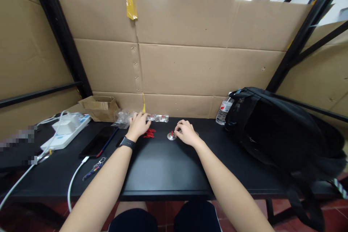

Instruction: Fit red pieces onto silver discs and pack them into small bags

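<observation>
My left hand hovers over the back of the black table with its fingers apart, beside crinkled clear plastic packaging. A small pile of red plastic hooks lies by its thumb, partly hidden by the hand. My right hand is curled low over the table, its thumb and fingers bent together. Just left of its fingertips sits a clear suction cup with a red piece on top. The edge of another clear disc shows behind the right hand. What lies under the right fingers is hidden.
A small open cardboard box, a white power strip, a black phone with a cable and a keychain are on the left. At right stand a water bottle and a black backpack. Cardboard walls enclose the table.
</observation>
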### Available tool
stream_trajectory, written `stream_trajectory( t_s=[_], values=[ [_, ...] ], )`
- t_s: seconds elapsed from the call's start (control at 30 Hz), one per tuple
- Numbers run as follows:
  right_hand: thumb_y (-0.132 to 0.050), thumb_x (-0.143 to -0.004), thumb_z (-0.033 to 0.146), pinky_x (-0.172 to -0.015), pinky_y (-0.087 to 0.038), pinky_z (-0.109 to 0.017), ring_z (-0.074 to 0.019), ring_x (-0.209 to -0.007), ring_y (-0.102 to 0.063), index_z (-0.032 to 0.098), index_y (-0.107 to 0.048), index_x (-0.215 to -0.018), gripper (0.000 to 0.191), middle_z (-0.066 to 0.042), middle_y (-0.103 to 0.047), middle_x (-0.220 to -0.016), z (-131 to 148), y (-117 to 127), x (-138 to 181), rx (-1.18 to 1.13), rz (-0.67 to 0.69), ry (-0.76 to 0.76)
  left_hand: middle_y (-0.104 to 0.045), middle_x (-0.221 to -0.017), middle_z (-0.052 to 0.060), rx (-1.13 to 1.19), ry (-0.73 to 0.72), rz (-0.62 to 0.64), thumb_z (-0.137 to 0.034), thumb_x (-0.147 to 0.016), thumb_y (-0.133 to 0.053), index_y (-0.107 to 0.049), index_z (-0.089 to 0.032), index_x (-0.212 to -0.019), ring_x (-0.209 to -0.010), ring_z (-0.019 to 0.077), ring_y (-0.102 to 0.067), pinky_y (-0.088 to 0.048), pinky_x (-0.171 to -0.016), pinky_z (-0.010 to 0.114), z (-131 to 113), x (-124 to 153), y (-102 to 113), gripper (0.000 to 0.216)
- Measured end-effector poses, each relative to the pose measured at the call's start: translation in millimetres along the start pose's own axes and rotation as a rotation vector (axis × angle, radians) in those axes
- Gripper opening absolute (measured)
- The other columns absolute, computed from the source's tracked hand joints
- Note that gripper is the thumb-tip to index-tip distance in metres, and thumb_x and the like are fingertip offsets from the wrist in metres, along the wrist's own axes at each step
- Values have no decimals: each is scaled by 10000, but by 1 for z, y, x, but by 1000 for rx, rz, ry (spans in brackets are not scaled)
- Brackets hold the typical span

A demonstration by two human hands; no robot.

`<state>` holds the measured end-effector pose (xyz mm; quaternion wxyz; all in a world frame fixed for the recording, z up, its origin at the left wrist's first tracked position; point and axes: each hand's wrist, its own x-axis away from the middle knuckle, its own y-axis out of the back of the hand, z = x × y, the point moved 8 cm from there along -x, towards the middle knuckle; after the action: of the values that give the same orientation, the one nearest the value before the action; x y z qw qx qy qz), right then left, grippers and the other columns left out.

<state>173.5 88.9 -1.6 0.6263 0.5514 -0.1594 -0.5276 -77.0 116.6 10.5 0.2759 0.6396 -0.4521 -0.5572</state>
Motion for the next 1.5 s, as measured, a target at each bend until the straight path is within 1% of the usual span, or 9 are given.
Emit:
stream_trajectory(
  t_s=[0.17,0.43,0.57,0.7,0.87,1.0,1.13,1.3,1.5],
  values=[
    [-681,-855,276,-868,-309,-379,-266,-1119,-514,240,-660,-1028,177,-72,-633,-1153,-20,20,3,93,-45,-141,-571,-1409,94,-11,223,6,-386,-887,-541,-627,-317,-1282,-1299,413,-395,-373,-985,567,55,-3,-5,410],
    [-679,-836,186,-795,-226,-329,-186,-944,-624,245,-693,-939,119,-6,-724,-940,-41,17,6,40,67,-222,-600,-1403,78,8,200,0,-338,-905,-483,-648,-279,-1261,-1315,378,-407,-366,-991,540,52,-4,-9,397],
    [-679,-831,155,-781,-204,-324,-178,-924,-640,252,-709,-925,139,1,-746,-904,-40,13,5,30,75,-212,-602,-1398,93,-7,135,-112,-314,-909,-474,-619,-241,-1289,-1306,356,-412,-355,-996,519,31,-3,9,413],
    [-681,-831,137,-785,-200,-326,-179,-915,-645,247,-715,-903,136,1,-753,-887,-39,12,5,32,77,-208,-613,-1385,80,58,-34,-188,-288,-913,-482,-614,-264,-1287,-1292,333,-433,-339,-1007,498,-12,3,23,398],
    [-699,-823,127,-800,-211,-331,-175,-903,-643,252,-721,-898,148,8,-750,-874,-37,13,6,41,86,-202,-630,-1369,62,145,-317,-58,-236,-918,-487,-616,-292,-1311,-1290,315,-439,-324,-1031,502,-76,19,6,417],
    [-700,-814,115,-816,-221,-340,-190,-923,-642,250,-733,-876,152,-5,-754,-884,-38,12,5,60,94,-204,-670,-1307,29,187,-503,117,-140,-915,-434,-650,-338,-1271,-1261,286,-459,-337,-1020,486,-110,35,-17,462],
    [-705,-822,146,-846,-229,-368,-214,-935,-638,240,-739,-813,100,-18,-754,-884,-40,11,5,88,98,-214,-659,-1287,14,180,-611,201,-114,-904,-434,-700,-382,-1183,-1253,279,-455,-346,-1008,476,-123,45,-23,470],
    [-706,-826,150,-862,-240,-391,-227,-934,-622,225,-738,-744,115,-30,-738,-851,-39,12,4,111,99,-220,-617,-1216,73,97,-627,125,-288,-929,-563,-748,-326,-1078,-1214,302,-465,-367,-997,485,-128,47,-11,240],
    [-703,-806,109,-864,-257,-401,-239,-970,-591,197,-717,-690,146,-46,-708,-883,-33,13,5,120,87,-190,-573,-1326,73,-22,-625,69,-240,-896,-647,-764,-273,-881,-1322,354,-381,-359,-1015,521,-129,47,-14,122]
  ],
)
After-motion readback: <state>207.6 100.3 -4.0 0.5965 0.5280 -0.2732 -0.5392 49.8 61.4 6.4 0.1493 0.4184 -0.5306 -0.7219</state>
